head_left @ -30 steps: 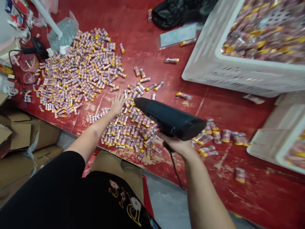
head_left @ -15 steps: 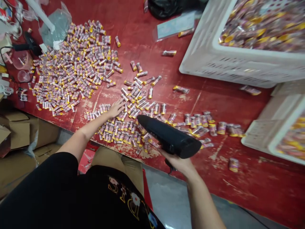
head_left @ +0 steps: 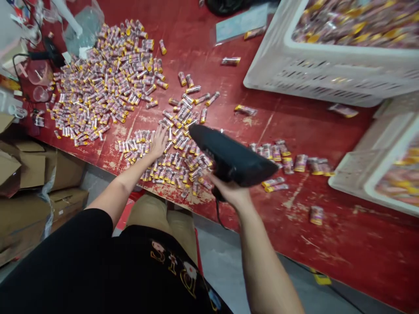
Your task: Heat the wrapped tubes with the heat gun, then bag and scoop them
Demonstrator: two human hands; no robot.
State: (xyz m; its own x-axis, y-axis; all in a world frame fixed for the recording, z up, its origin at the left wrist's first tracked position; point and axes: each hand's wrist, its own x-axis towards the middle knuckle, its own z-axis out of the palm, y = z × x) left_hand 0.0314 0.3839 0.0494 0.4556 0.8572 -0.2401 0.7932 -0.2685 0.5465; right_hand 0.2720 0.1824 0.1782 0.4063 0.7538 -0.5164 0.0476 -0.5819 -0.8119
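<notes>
My right hand is wrapped round the handle of a black hair dryer, its narrow end pointing left over the small tubes. A cord hangs below the grip. Fingers apart, my left hand lies on the edge of a group of small plastic-wrapped tubes with yellow ends. Many of these tubes stand or lie close together between my hands and near the table edge. The dryer hides part of the tubes beneath it.
A large heap of similar tubes covers the left of the red table. White crates of wrapped pieces stand at the right. A flat light-blue packet lies at the back; cardboard boxes are at the lower left.
My right hand has moved the hair dryer a little leftward and farther over the table. My left hand has shifted slightly left, still among the tubes. The whole view has tilted slightly.
</notes>
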